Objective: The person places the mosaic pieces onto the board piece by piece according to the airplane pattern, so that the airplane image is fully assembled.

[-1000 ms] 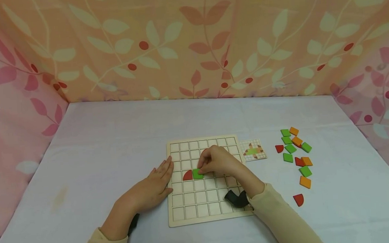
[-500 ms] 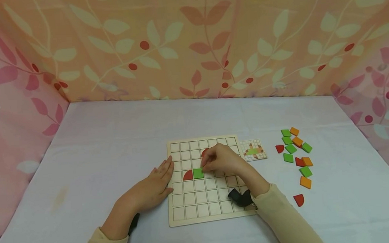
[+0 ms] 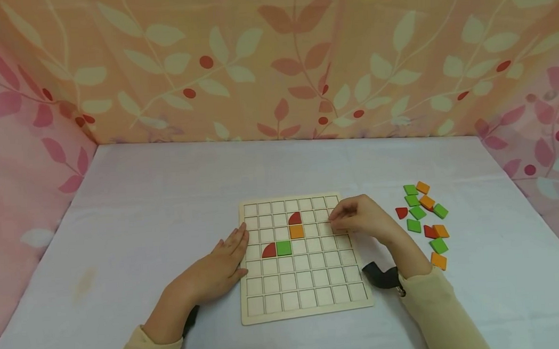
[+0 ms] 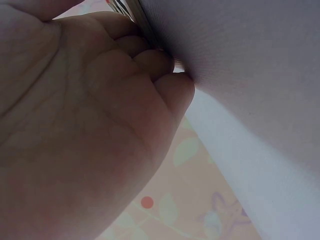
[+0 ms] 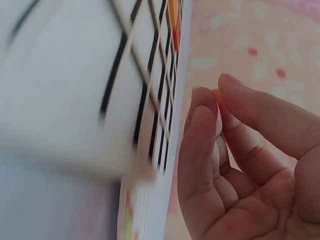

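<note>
A pale wooden grid board (image 3: 291, 283) lies on the white tablecloth. On it are a red quarter-circle tile (image 3: 268, 250) with a green square tile (image 3: 284, 248) directly to its right. Higher up, another red quarter-circle tile (image 3: 295, 218) sits just above an orange square tile (image 3: 296, 231). My left hand (image 3: 218, 271) rests flat with fingertips on the board's left edge. Over the board's upper right edge hovers my right hand (image 3: 361, 217), fingers bent loosely. In the right wrist view, nothing shows between the thumb (image 5: 260, 112) and fingertips.
Right of the board, loose green (image 3: 414, 226), orange (image 3: 438, 261) and red (image 3: 401, 213) tiles lie scattered, some overlapping. The right hand hides the small pattern card in the head view. Leaf-patterned cloth walls (image 3: 272, 63) stand around the table.
My right hand has left the green square tile and moved right, uncovering the orange tile and covering the pattern card. The left hand has stayed in place.
</note>
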A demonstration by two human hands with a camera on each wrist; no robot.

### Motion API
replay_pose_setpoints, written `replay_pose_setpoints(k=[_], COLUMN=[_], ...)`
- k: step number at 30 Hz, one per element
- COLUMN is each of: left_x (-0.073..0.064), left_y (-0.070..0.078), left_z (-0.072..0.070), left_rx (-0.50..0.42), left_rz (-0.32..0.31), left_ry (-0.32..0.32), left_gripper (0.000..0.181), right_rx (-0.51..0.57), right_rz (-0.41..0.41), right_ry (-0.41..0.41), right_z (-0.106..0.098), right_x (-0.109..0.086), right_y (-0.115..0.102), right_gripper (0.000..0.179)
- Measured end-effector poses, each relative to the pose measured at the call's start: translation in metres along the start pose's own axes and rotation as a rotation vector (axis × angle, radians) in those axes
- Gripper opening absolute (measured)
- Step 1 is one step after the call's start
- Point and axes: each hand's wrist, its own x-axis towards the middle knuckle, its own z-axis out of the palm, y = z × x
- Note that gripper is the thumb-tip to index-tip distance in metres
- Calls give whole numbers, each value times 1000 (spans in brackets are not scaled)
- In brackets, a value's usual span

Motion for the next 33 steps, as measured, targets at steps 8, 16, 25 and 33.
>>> replay_pose_setpoints(k=[8, 16, 25, 33], left_x=[1, 3, 2, 3], left_y=[2, -3, -4, -3], left_z=[-2, 2, 1, -1], left_rx=[-15, -7, -10, -6], left_rz=[7, 4, 0, 3], left_ry=[-6, 1, 1, -10], left_gripper=[67, 68, 69, 68], right_rx=[73, 25, -44, -80], right_rz=[48, 104, 127, 195], right_ry=[55, 102, 156, 150], right_z=[-34, -61, -89, -114], right_x=[-16, -29, -40, -58], right_y=[22, 37, 48, 67], right_gripper=[21, 31, 35, 38])
